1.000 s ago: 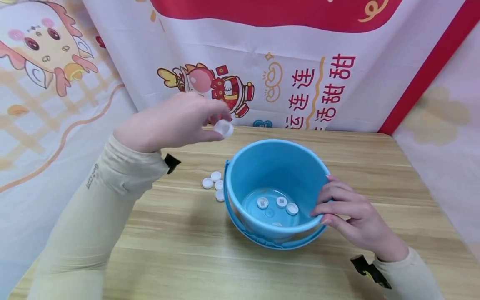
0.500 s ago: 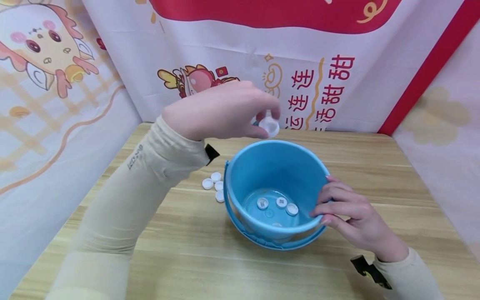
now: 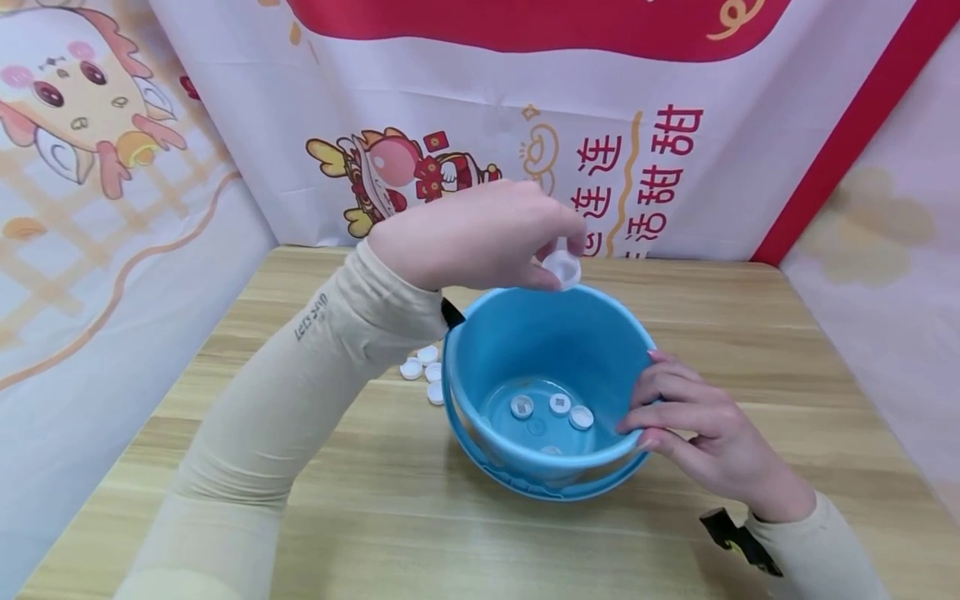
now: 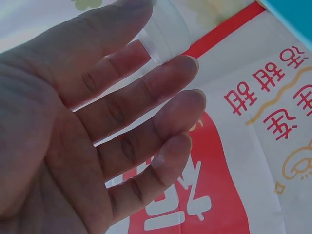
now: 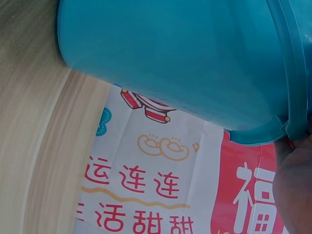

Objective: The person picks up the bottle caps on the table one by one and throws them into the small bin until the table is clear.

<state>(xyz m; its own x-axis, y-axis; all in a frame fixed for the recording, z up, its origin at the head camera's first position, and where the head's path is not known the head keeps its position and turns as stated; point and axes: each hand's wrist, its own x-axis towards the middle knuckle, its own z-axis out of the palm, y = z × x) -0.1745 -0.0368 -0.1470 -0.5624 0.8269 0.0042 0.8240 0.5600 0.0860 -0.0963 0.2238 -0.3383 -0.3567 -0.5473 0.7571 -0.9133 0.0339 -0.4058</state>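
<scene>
My left hand pinches a white bottle cap between thumb and fingers, above the far rim of a blue bucket. In the left wrist view the cap shows at the thumb and fingertips, with the other fingers loosely spread. My right hand grips the bucket's right rim, fingers inside and thumb outside. Several white caps lie on the bucket's floor, among them one cap on the right. The right wrist view shows the bucket's outer wall and its handle.
Several more white caps lie on the wooden table just left of the bucket, partly behind the left sleeve. A printed cloth hangs behind the table's far edge, and patterned cloth covers both sides.
My left hand has carried the pinched cap rightward from above the table's left side to above the bucket's far rim. My right hand has kept its grip on the bucket.
</scene>
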